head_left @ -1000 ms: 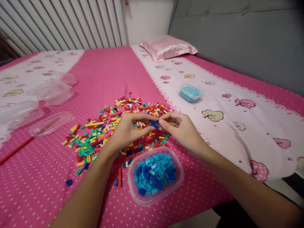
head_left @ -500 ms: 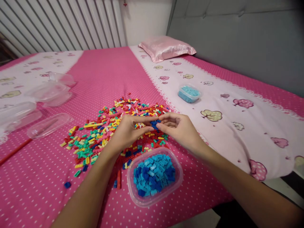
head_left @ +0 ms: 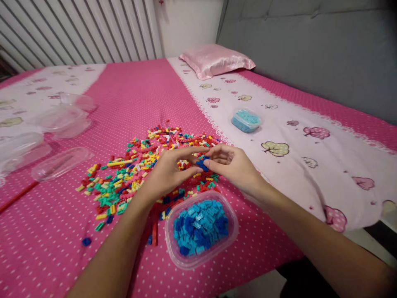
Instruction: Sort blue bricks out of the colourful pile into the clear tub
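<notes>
My left hand point(head_left: 169, 171) and my right hand point(head_left: 231, 165) meet over a heap of small coloured bricks point(head_left: 139, 165) on the pink dotted bedsheet. Both pinch the same dark blue brick piece point(head_left: 203, 162) between fingertips. Just in front of my hands stands a clear plastic tub point(head_left: 201, 229) filled with blue and light blue bricks. A lone blue brick point(head_left: 86, 241) lies apart at the lower left.
A smaller tub of light blue bricks point(head_left: 246, 120) sits on the white band of the sheet to the right. Empty clear tubs and lids point(head_left: 62, 120) lie at the left. A pink pillow point(head_left: 217, 60) rests at the headboard. The bed edge runs close below.
My hands have stayed together on the blue piece, fingers shifting slightly. The view has drifted a little, so everything sits slightly left and lower.
</notes>
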The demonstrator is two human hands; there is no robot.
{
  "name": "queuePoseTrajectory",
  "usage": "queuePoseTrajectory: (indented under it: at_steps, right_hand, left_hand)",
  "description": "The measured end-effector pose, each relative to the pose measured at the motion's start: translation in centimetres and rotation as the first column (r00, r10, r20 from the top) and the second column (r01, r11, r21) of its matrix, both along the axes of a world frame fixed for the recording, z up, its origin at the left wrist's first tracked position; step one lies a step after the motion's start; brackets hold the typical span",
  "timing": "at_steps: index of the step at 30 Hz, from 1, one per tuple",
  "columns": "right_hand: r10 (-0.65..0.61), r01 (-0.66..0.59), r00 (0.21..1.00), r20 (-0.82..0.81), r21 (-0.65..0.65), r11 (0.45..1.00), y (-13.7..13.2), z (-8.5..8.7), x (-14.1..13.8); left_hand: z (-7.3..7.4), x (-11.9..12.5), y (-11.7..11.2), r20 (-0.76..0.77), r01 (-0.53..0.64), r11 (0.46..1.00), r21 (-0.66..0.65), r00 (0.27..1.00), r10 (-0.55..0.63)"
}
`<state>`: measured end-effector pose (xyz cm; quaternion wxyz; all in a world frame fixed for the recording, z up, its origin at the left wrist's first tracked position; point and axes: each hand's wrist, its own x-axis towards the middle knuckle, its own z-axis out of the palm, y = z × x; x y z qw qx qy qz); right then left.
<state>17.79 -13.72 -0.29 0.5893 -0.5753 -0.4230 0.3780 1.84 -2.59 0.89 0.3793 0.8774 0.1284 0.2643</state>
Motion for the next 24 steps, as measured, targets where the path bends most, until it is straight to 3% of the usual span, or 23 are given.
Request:
queuePoseTrajectory:
  at_steps: [10, 18, 24]
  right_hand:
    - [0.086, -0.086, 0.995, 0.041, -0.019, 0.996, 0.22, 0.08, 0.7]
    - [0.137, -0.137, 0.989, 0.051, -0.013, 0.991, 0.25, -0.36, 0.96]
    - [0.107, -0.107, 0.994, 0.03, 0.026, 0.994, 0.19, -0.42, 0.99]
  left_hand:
    - [-0.26, -0.03, 0.21, 0.021, 0.066, 0.992, -0.112, 0.998, -0.064]
    - [0.08, 0.03, 0.27, 0.011, 0.094, 0.993, -0.075, 0.996, -0.093]
    - [0.02, 0.07, 0.44, 0.048, 0.044, 0.995, -0.084, 0.998, -0.04]
